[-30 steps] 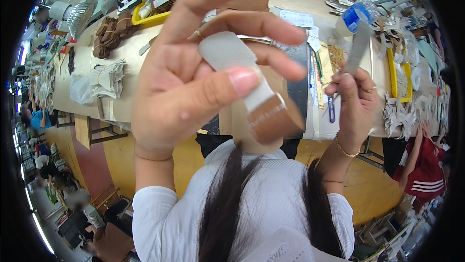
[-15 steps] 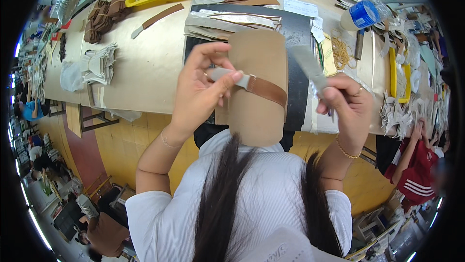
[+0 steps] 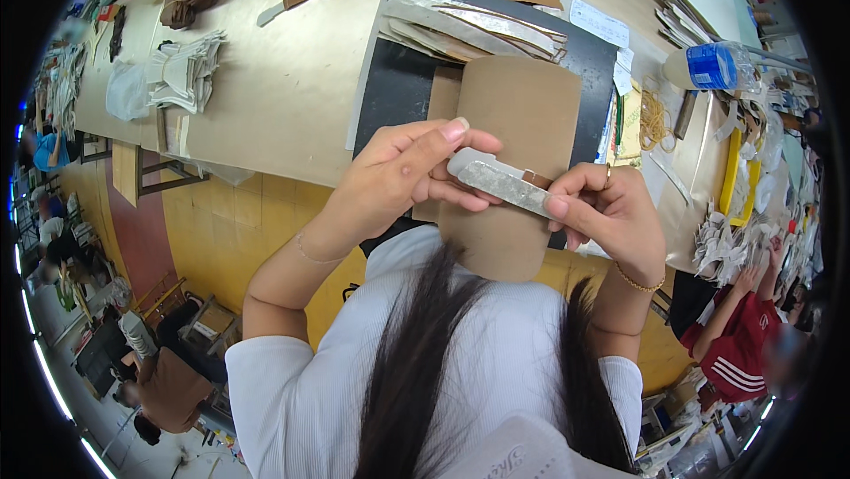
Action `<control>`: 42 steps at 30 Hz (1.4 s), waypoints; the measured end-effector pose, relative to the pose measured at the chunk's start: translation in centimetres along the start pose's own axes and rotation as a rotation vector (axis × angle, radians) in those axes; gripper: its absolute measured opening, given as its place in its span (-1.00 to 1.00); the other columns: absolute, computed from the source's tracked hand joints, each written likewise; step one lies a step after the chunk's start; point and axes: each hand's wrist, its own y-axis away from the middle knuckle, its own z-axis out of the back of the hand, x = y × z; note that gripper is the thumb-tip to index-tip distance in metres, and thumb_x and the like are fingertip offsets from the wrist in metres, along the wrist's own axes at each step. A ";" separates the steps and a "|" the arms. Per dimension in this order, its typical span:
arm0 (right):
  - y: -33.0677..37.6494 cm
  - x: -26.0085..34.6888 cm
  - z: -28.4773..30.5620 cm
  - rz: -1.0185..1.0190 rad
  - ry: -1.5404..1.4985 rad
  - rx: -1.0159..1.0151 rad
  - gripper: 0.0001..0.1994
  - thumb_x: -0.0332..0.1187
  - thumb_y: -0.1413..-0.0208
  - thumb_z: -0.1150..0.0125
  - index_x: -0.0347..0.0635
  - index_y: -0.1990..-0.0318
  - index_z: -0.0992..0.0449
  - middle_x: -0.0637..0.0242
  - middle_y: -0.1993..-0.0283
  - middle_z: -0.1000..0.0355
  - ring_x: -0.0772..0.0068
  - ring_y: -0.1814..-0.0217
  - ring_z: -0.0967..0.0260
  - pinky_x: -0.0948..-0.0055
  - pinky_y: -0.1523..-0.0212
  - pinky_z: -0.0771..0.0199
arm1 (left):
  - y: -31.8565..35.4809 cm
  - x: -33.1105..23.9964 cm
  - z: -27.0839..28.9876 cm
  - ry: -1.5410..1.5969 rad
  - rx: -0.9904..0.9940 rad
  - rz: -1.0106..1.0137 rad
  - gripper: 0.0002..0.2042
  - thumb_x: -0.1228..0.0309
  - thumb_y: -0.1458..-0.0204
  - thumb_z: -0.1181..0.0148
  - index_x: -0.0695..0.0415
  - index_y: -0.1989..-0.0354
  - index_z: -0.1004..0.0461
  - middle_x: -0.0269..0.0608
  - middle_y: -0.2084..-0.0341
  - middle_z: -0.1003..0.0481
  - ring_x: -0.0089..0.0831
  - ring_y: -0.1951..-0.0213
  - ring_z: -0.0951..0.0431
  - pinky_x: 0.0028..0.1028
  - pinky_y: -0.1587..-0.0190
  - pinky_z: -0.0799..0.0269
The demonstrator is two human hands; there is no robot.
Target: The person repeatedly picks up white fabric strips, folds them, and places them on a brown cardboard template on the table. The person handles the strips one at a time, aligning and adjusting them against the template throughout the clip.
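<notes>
Head view: mottled pale strip [image 3: 501,183] is held over tan block [image 3: 524,107], brown strap [image 3: 535,177] just behind. Right end is pinched by right hand [image 3: 613,206]; left hand's [image 3: 409,165] grip is loosely open around other end. Slippage out of line is judged possible if that end is left unsecured.

The left hand [image 3: 412,165] curls loosely, thumb raised, while the right hand [image 3: 617,211] pinches thumb against fingers.

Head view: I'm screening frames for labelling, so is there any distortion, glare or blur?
Head view, lower left: light strips glare white, their row bending along the dark rim; head view, centre: left hand, right hand and the pale strip between them look reasonably sharp.
</notes>
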 end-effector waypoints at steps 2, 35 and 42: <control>-0.2 0.1 -0.2 -0.012 0.003 -0.008 -0.81 -0.36 -0.06 -0.27 -0.38 0.36 -0.54 0.36 0.57 -0.44 0.73 0.63 -0.31 0.74 0.61 -0.30 | 0.0 -0.1 0.1 0.024 0.007 0.012 -0.67 0.36 -0.25 0.11 0.42 0.03 -0.38 0.05 0.27 -0.51 -0.28 0.27 -0.60 -0.42 0.19 -0.60; -0.4 0.2 -1.1 -0.004 0.071 -0.092 -0.87 -0.42 -0.05 -0.26 -0.32 0.42 -0.50 0.43 0.57 -0.40 0.75 0.59 -0.30 0.76 0.60 -0.28 | 0.1 0.3 0.7 -0.200 -0.037 -0.031 -0.72 0.59 -0.03 -0.20 0.32 0.05 -0.45 -0.24 0.33 -0.44 -0.51 0.33 -0.58 -0.64 0.36 -0.51; -0.2 0.1 -0.5 0.021 0.107 -0.089 -0.86 -0.43 -0.03 -0.30 -0.32 0.41 -0.49 0.42 0.54 -0.42 0.72 0.54 -0.32 0.71 0.50 -0.33 | -0.6 1.1 1.2 -0.163 -0.073 -0.061 -0.67 0.66 0.03 -0.20 0.37 0.05 -0.39 -0.17 0.44 -0.48 -0.46 0.43 -0.58 -0.62 0.45 -0.53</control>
